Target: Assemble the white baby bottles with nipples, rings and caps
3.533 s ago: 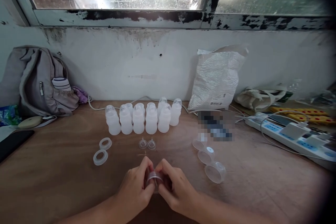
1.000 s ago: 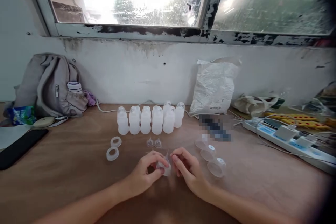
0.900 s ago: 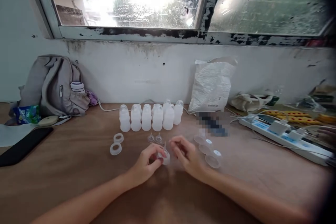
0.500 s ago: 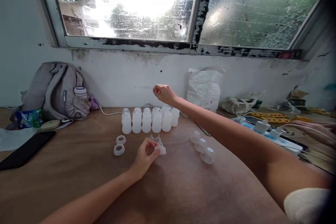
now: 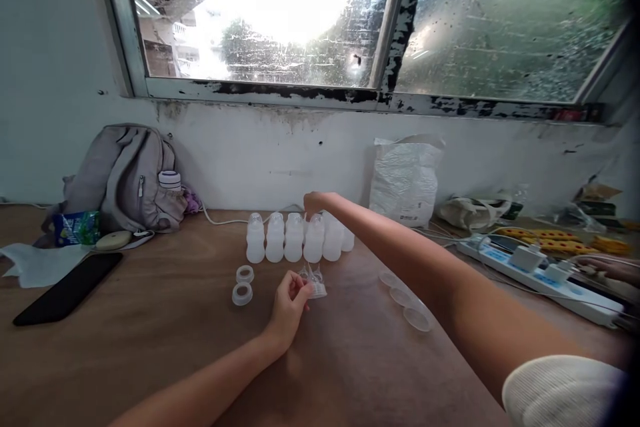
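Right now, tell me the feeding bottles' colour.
The feeding bottles are frosted white; head view shows it best.

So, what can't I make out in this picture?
All in the head view:
Right hand: whether it grips a bottle; the hand itself hides this.
Rear bottles: how many; the front bottles hide them.
Clear piece in the left hand: its gripped side, covered by the hand.
Another person's hand: partly lost at the dark right edge.
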`<state>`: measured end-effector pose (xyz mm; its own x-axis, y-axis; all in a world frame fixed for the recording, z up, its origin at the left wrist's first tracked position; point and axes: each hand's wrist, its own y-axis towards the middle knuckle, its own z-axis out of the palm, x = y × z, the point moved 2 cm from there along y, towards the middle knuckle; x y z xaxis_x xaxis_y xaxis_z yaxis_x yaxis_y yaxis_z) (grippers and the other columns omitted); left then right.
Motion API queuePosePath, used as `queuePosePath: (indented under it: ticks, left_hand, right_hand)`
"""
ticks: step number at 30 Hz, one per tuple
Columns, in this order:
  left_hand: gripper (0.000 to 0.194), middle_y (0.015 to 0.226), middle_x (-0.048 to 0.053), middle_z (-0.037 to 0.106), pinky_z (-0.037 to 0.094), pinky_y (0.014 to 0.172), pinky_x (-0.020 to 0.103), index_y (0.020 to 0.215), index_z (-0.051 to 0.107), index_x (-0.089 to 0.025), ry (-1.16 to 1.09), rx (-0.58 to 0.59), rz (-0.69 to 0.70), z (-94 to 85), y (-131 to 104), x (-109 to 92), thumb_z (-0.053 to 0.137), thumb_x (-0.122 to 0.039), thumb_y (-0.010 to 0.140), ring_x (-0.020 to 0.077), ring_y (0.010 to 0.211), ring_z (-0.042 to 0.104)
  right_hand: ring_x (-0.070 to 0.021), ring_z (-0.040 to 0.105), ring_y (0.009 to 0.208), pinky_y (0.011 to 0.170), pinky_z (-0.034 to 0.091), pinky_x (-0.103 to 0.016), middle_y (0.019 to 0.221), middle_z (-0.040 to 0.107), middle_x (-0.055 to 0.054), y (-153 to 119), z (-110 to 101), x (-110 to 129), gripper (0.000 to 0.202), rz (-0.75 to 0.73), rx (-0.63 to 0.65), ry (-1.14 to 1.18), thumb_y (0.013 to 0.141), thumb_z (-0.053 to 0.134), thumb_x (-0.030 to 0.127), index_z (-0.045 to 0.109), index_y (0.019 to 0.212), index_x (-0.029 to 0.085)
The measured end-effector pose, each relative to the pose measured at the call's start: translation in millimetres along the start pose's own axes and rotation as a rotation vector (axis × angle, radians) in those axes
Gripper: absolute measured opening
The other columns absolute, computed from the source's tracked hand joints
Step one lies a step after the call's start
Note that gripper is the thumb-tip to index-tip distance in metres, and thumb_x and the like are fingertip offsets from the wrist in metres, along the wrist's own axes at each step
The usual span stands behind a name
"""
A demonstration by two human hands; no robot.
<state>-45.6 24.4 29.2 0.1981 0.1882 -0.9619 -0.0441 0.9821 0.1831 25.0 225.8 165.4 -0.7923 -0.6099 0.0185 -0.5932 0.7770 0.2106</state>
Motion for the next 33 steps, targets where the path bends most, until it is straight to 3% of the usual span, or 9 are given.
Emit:
queuePosePath:
  ticks: [3,5,10,12,15,17,21,28,33]
  left_hand:
    - [0.024,0.064,-0.005,0.043,0.037,0.049,0.018,0.062,0.04,-0.018,-0.008,-0.006,0.001,-0.6,0.2,-0.3,0.056,-0.033,0.072,0.0082,0.054,0.041]
    - [0.023,0.066,-0.004,0.044,0.037,0.049,0.018,0.062,0.04,-0.018,-0.008,-0.009,0.001,-1.2,0.6,-0.1,0.056,-0.032,0.072,0.0084,0.055,0.041]
    - [0.021,0.072,-0.003,0.049,0.038,0.05,0.018,0.064,0.041,-0.018,0.003,-0.043,0.004,-3.4,1.4,1.9,0.055,-0.031,0.073,0.0082,0.056,0.043]
    - [0.02,0.076,-0.002,0.051,0.038,0.05,0.018,0.067,0.041,-0.018,0.007,-0.08,0.011,-4.6,1.8,3.3,0.055,-0.031,0.073,0.0083,0.058,0.045]
    - [0.019,0.079,-0.001,0.051,0.04,0.051,0.019,0.072,0.042,-0.019,0.019,-0.162,0.03,-7.5,3.4,6.2,0.054,-0.033,0.074,0.0096,0.063,0.048]
    - [0.02,0.08,-0.001,0.05,0.041,0.052,0.019,0.076,0.042,-0.02,0.035,-0.219,0.043,-9.7,5.1,7.8,0.054,-0.036,0.074,0.0117,0.069,0.05]
    - [0.021,0.083,0.0,0.05,0.042,0.055,0.021,0.081,0.043,-0.021,0.074,-0.254,0.066,-9.7,6.2,4.4,0.054,-0.039,0.076,0.0143,0.078,0.051]
    - [0.016,0.101,0.003,0.052,0.045,0.07,0.025,0.098,0.044,-0.024,0.264,-0.068,0.348,8.3,-9.1,-23.5,0.047,-0.03,0.084,0.0156,0.089,0.053]
    - [0.024,0.105,0.006,0.053,0.044,0.073,0.028,0.105,0.045,-0.024,0.535,0.131,0.548,18.1,-8.5,-26.4,0.05,-0.021,0.082,0.0185,0.093,0.052]
  right_hand:
    - [-0.0176,0.057,0.089,0.075,0.049,-0.037,0.107,0.056,-0.007,-0.9,-18.2,-8.4,0.026,0.076,0.07,-0.052,0.087,0.049,0.029,0.053,0.108,0.014]
    - [-0.0171,0.058,0.086,0.075,0.048,-0.035,0.101,0.058,-0.007,-3.1,-40.4,-13.8,0.024,0.09,0.035,-0.072,0.085,0.052,0.03,0.056,0.103,0.014]
    - [-0.021,0.053,0.091,0.08,0.04,-0.032,0.1,0.058,-0.011,-40.2,-88.2,-9.6,0.034,0.009,-0.275,-0.087,0.084,0.048,0.033,0.055,0.109,0.011]
    - [-0.0191,0.055,0.08,0.071,0.042,-0.03,0.088,0.06,-0.01,-73.8,-89.2,3.5,0.033,-0.189,-0.42,-0.065,0.083,0.048,0.035,0.058,0.101,0.01]
    - [-0.0185,0.054,0.074,0.068,0.042,-0.03,0.083,0.061,-0.009,-132.6,-67.6,23.9,0.028,-0.382,-0.401,-0.024,0.081,0.05,0.034,0.06,0.095,0.011]
    - [-0.0188,0.054,0.075,0.07,0.043,-0.032,0.085,0.061,-0.009,-168.0,-46.8,34.0,0.026,-0.426,-0.346,0.016,0.081,0.051,0.031,0.059,0.097,0.013]
    - [-0.0217,0.056,0.084,0.074,0.045,-0.034,0.092,0.061,-0.011,-211.7,-7.7,42.0,0.04,-0.343,-0.262,0.21,0.079,0.056,0.031,0.048,0.113,0.013]
    - [-0.0183,0.056,0.086,0.08,0.044,-0.033,0.094,0.06,-0.007,-224.9,41.6,38.5,0.063,-0.19,-0.186,0.722,0.076,0.06,0.033,0.025,0.126,0.017]
    - [-0.0171,0.057,0.084,0.074,0.045,-0.03,0.097,0.06,-0.006,-223.9,62.6,37.9,0.054,-0.117,-0.109,1.003,0.077,0.06,0.035,0.032,0.121,0.02]
